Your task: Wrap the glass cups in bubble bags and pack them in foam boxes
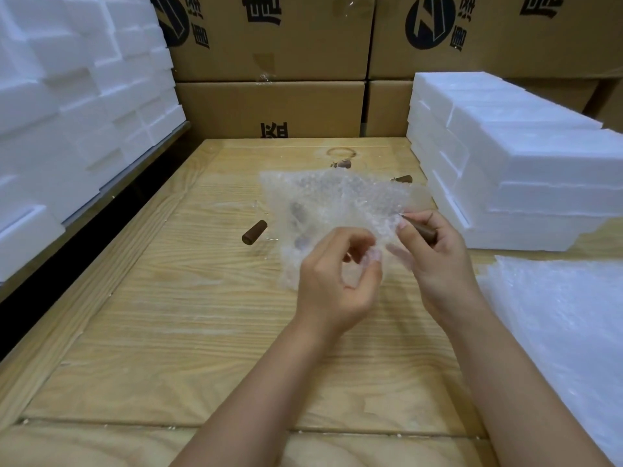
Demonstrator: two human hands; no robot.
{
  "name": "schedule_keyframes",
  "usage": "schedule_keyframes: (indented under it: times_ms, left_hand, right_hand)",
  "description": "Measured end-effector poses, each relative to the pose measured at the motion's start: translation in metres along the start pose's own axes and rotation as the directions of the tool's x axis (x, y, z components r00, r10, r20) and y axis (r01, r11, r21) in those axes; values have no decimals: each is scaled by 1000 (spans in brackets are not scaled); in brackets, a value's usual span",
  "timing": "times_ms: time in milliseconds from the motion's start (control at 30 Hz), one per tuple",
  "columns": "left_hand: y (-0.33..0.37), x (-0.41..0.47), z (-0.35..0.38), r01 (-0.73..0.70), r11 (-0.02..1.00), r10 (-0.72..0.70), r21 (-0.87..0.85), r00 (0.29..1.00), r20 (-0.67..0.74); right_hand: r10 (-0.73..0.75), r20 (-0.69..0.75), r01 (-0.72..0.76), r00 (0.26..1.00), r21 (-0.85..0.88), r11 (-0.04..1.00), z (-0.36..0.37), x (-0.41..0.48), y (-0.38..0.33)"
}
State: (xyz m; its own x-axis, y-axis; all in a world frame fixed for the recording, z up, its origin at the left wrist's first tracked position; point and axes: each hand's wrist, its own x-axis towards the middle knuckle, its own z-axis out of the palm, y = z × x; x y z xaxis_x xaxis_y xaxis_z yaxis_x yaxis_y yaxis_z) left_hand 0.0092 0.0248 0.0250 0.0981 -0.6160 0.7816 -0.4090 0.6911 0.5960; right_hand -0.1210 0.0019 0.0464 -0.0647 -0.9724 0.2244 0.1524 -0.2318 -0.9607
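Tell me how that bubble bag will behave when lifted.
Probably floppy: the bubble bag crumples and droops between the left hand and right hand. Likely very light, since fingertip pinches hold it up.

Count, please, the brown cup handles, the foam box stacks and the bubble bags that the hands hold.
Brown cup handles: 4, one of them in the right hand
Foam box stacks: 2
Bubble bags held by the left hand and right hand: 1
Total: 7
A dark shape behind the bag may be a fifth handle.
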Motion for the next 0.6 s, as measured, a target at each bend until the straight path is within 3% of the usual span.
schedule_keyframes:
  times_ms: [133,200,267,333,400,500,600]
  left_hand:
    - [7,-5,1,-141,989,147,-46,976,162]
    - [7,0,-5,-188,982,186,28,980,67]
    - [3,10,-14,-139,981,156,136,980,-120]
    - [-8,23,-28,26,991,7,131,969,-248]
    - [-20,30,-42,250,968,-244,-8,940,-239]
    - [-30,32,-51,521,814,-550,-255,833,-53]
    - [-34,33,-49,667,606,-662,-433,725,190]
  right_hand:
    - [109,-28,-106,994,100,989,0,1,1]
    - [159,-59,-147,986,171,974,-3,4,0]
    - [180,-55,-161,982,246,956,-7,7,0]
    - [207,-14,-193,978,310,931,-12,10,0]
    - [229,50,-231,972,379,896,-17,12,-1]
    - [234,126,-265,964,422,867,-21,12,-4]
    - [242,145,-282,959,430,858,-23,13,-4]
